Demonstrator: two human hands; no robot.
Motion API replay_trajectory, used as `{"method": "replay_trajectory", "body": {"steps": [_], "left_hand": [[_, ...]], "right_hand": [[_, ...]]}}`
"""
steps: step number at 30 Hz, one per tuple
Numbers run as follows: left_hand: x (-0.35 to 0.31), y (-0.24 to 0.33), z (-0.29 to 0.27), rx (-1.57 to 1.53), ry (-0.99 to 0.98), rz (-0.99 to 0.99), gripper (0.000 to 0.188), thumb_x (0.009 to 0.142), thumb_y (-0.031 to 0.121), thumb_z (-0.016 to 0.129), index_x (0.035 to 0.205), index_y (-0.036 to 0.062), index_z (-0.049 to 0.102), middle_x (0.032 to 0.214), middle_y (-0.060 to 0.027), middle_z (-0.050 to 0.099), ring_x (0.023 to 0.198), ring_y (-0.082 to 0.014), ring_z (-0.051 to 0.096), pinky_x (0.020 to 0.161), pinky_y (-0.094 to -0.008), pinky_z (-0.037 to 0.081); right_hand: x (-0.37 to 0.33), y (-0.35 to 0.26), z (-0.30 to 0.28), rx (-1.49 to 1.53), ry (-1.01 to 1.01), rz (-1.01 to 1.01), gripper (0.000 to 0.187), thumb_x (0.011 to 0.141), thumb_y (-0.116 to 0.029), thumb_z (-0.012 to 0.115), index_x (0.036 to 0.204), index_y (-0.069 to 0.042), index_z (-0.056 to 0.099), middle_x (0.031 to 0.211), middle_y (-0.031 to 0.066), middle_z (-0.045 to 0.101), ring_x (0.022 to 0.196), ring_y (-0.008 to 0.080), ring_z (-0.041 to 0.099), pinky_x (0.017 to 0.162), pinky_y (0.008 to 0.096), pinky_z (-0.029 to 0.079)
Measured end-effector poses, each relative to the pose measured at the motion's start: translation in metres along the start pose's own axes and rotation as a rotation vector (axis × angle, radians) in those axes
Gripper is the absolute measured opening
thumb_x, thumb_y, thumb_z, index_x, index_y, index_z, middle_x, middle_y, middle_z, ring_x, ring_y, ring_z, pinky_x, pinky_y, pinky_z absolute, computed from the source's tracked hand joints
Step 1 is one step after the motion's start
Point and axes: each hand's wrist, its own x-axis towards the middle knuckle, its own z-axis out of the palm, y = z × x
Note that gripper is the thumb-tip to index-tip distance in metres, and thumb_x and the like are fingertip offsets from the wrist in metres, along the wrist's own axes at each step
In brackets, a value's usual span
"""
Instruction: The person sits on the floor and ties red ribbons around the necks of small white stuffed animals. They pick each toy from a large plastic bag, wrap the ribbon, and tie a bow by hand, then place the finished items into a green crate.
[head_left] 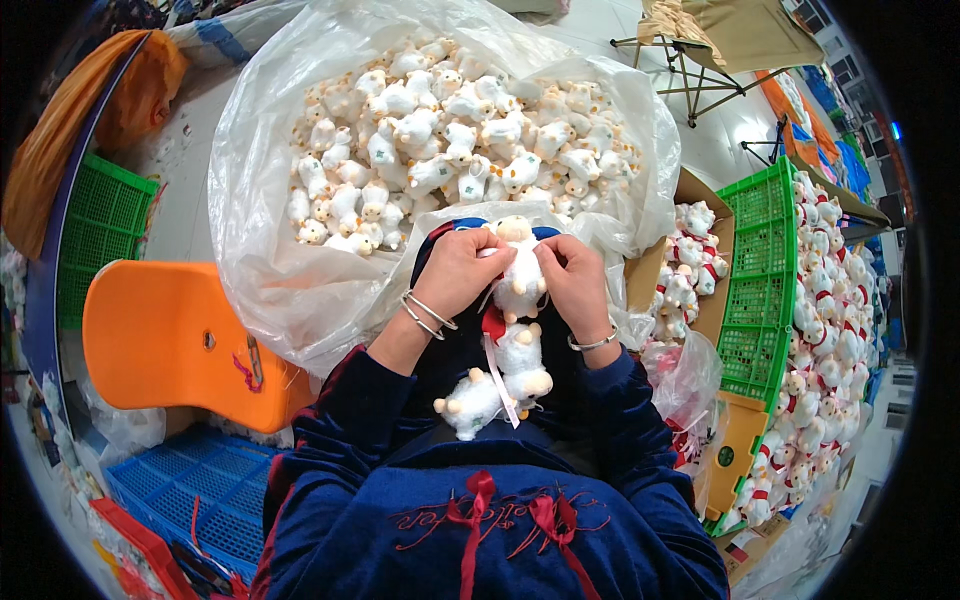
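Note:
Both hands are at a small white plush animal (522, 287) with a cream head, held above my lap. My left hand (462, 268) pinches it near the neck from the left; a bit of red shows beside the thumb. On the other side, the fingers of my right hand (574, 283) are closed at its neck; any ribbon or thread between the fingertips is too small to make out. Below it, a second plush animal (521, 358) and a third plush animal (468, 404) lie on my lap. A red ribbon (493, 322) and a pale pink strip (501, 378) lie against them.
Ahead, a large clear plastic bag (255, 150) lies spread with many white plush animals. At right stand a cardboard box (715, 205) of plush with red scarves and a green crate (760, 290). An orange chair (150, 330) holding small scissors (256, 362) and a blue crate (190, 490) are at left.

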Motion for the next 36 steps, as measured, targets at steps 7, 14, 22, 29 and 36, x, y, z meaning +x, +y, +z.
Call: {"method": "replay_trajectory", "body": {"steps": [7, 14, 22, 29, 36], "left_hand": [[0.007, -0.006, 0.005, 0.267, 0.029, 0.172, 0.023, 0.090, 0.019, 0.075, 0.099, -0.0016, 0.072, 0.080, -0.0105, 0.072, 0.073, -0.0110, 0.067, 0.069, -0.0264, 0.053], [0.008, -0.003, 0.007, 0.066, -0.085, 0.082, 0.022, 0.092, 0.018, 0.073, 0.101, -0.0013, 0.073, 0.077, -0.0046, 0.069, 0.070, -0.0073, 0.060, 0.065, -0.0253, 0.050], [0.015, 0.003, -0.007, -0.080, -0.169, -0.002, 0.022, 0.090, 0.016, 0.074, 0.103, -0.0018, 0.074, 0.087, -0.0005, 0.071, 0.079, -0.0072, 0.062, 0.071, -0.0248, 0.052], [0.014, -0.002, -0.005, -0.116, -0.138, 0.026, 0.024, 0.092, 0.017, 0.076, 0.105, -0.0034, 0.073, 0.093, -0.0044, 0.073, 0.082, -0.0077, 0.065, 0.073, -0.0238, 0.054], [0.027, -0.016, -0.007, -0.169, -0.120, -0.056, 0.023, 0.100, 0.021, 0.068, 0.096, -0.0001, 0.075, 0.078, -0.0002, 0.070, 0.066, -0.0063, 0.063, 0.061, -0.0226, 0.052]], "right_hand": [[-0.005, -0.002, 0.002, -0.122, 0.088, -0.304, 0.012, 0.095, -0.010, 0.066, 0.090, 0.002, 0.066, 0.078, 0.0138, 0.064, 0.067, 0.0281, 0.062, 0.064, 0.0351, 0.049], [-0.001, 0.006, -0.001, 0.133, 0.015, -0.042, 0.013, 0.097, -0.010, 0.066, 0.092, 0.002, 0.067, 0.081, 0.0054, 0.066, 0.073, 0.0144, 0.061, 0.068, 0.0292, 0.049], [0.006, 0.005, -0.004, 0.157, -0.136, -0.064, 0.012, 0.096, -0.011, 0.069, 0.095, 0.001, 0.067, 0.083, 0.0013, 0.064, 0.075, 0.0092, 0.058, 0.069, 0.0263, 0.049], [0.009, 0.004, -0.005, 0.127, -0.141, -0.072, 0.014, 0.094, -0.011, 0.071, 0.094, 0.002, 0.067, 0.083, 0.0033, 0.063, 0.076, 0.0102, 0.058, 0.070, 0.0266, 0.049], [0.011, 0.001, -0.006, 0.066, -0.169, -0.082, 0.014, 0.094, -0.012, 0.071, 0.094, 0.002, 0.067, 0.083, 0.0049, 0.064, 0.075, 0.0118, 0.058, 0.069, 0.0277, 0.049]]}}
